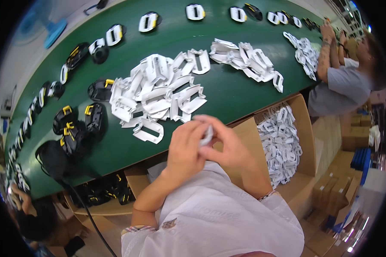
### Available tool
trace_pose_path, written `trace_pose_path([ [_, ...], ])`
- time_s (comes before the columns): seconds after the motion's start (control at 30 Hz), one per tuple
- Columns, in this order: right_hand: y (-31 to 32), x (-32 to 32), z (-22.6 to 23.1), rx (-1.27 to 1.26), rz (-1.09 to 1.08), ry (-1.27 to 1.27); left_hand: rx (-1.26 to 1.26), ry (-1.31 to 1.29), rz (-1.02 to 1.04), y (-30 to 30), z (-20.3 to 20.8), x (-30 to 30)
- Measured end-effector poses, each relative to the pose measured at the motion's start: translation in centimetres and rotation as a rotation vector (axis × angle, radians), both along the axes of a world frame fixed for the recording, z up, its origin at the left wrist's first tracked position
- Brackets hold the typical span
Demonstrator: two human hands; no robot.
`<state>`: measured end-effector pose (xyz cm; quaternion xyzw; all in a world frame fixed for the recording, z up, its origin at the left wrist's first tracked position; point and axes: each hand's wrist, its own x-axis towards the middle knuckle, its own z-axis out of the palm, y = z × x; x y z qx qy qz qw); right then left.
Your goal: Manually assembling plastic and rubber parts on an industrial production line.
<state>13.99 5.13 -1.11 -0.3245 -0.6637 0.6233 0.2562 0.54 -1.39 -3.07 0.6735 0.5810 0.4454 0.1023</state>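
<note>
Close to my body, at the table's near edge, both hands come together round a white plastic piece (206,135). Only a small curved bit of it shows between the fingers; the rest is hidden. My left hand (183,147) wraps it from the left, fingers bent. On the other side my right hand (227,143) grips it with thumb and fingers curled. Just beyond lies a big heap of white plastic frames (156,88), each with a long slot. One loose white frame (149,131) lies at the heap's near edge.
Black parts with yellow clips (94,118) lie left on the green table (236,103). White-and-black assemblies (149,21) line its far edge. More white frames (246,60) sit to the right. A cardboard box (306,128) of white pieces stands lower right. A co-worker (343,85) works at right.
</note>
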Motion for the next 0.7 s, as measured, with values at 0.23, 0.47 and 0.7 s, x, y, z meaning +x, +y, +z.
trace_pose_path([
  [0.23,-0.1,-0.1,0.2,0.209,-0.034,-0.154,-0.226,-0.497,-0.131,-1.2,-0.9,-1.5],
  [0.47,0.2,-1.8,-0.5,0.435,-0.179,-0.143,-0.489,-1.149,-0.107,-0.1,-0.7,-1.2],
  [0.7,-0.4,-3.5,0.1,0.037,-0.2,0.007,-0.143,-0.729,0.106,0.9,0.1,-0.9],
])
